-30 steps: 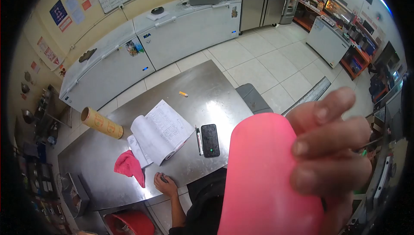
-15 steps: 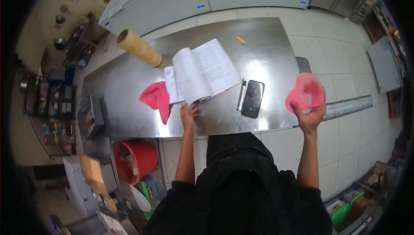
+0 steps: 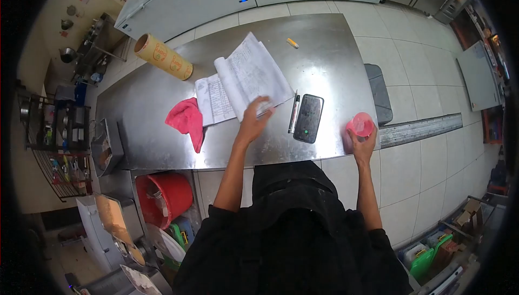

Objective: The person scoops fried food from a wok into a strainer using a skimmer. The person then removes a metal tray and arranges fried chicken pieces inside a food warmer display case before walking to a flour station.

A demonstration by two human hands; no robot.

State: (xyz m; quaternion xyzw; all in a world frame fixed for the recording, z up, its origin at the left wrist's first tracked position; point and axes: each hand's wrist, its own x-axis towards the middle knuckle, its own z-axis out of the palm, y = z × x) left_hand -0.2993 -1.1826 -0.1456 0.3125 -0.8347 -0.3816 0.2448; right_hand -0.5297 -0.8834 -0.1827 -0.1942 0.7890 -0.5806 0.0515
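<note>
Pink plastic cup [image 3: 361, 124] in the grip of the right hand [image 3: 364, 143], fingers curled around its sides, at the right end of a metal-topped table [image 3: 141, 108]. The left hand [image 3: 254, 119], blurred, is at the lower edge of an open notebook [image 3: 253, 73]; whether its fingers pinch a page cannot be told. A smartphone [image 3: 309, 119] lies between the hands, beside a marker [image 3: 294, 115].

My left fingers [image 3: 259, 101] are now up over the notebook [image 3: 259, 73], its left-hand page [image 3: 215, 97] more exposed, and my right fingers [image 3: 353, 136] lower the pink cup [image 3: 362, 123] to the bench's [image 3: 338, 62] edge.
</note>
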